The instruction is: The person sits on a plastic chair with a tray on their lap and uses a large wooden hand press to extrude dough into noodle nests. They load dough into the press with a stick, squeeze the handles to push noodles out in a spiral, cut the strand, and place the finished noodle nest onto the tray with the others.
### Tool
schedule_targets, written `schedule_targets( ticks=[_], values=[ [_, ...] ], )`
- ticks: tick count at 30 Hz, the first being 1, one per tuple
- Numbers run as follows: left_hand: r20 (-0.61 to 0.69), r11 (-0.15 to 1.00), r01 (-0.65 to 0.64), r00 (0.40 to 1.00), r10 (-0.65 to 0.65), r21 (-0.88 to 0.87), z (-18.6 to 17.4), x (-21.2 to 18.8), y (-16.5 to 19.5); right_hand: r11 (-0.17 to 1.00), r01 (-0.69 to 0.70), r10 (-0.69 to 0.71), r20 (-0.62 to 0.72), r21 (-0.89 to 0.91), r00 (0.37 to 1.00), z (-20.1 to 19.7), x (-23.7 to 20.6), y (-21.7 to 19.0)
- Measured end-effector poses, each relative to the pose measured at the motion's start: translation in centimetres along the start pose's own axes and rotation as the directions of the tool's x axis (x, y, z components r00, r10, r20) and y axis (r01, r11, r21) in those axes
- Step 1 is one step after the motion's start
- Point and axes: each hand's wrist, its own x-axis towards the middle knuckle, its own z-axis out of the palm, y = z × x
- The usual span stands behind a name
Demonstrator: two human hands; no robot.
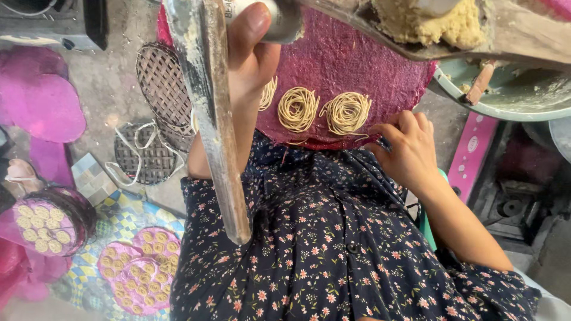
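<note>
Head view, looking down over a dark floral dress [333,249] at a round magenta woven mat [351,65] on the lap, w/ noodle coils [346,112] laid side by side near its closer edge. Right hand [407,151] rests on that mat edge, fingers curled loosely, gripping nothing, just right of the coils; nearer hand to them. Left hand [250,53] is raised above the mat, wrapped round a metal press cylinder [267,18] beside a long wooden lever [214,119] running top to bottom. Filled mats [143,267] on floor at left.
</note>
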Motion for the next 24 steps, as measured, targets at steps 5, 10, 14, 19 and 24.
schedule_targets(
  ticks=[5, 10, 14, 19, 24],
  values=[
    [-0.045, 0.999, -0.007, 0.999, 0.005, -0.048, -0.1, 0.1, -0.8, 0.998, 0.018, -0.017, 0.022, -0.058, 1.0, 0.3, 0.6, 0.4],
    [-0.047, 0.998, 0.008, 0.999, -0.012, -0.067, -0.1, -0.1, -1.3, 0.995, 0.048, -0.045, 0.045, -0.085, 0.998, 0.3, 1.4, -0.3],
    [-0.036, 0.997, 0.022, 0.999, -0.025, -0.073, 0.1, -0.4, -1.1, 0.993, 0.081, -0.081, -0.001, 0.089, 0.997, -0.4, 1.9, 0.1],
    [-0.037, 0.996, 0.032, 0.999, -0.035, -0.085, 0.3, -0.4, -0.9, 0.988, -0.031, 0.046, -0.096, 0.152, 0.994, -2.1, 1.7, 2.3],
    [-0.047, 0.995, 0.034, 0.998, -0.038, -0.095, 0.4, -0.2, -0.5, 0.963, -0.149, 0.205, -0.251, 0.225, 0.946, -4.9, 1.0, 9.1]
  ],
)
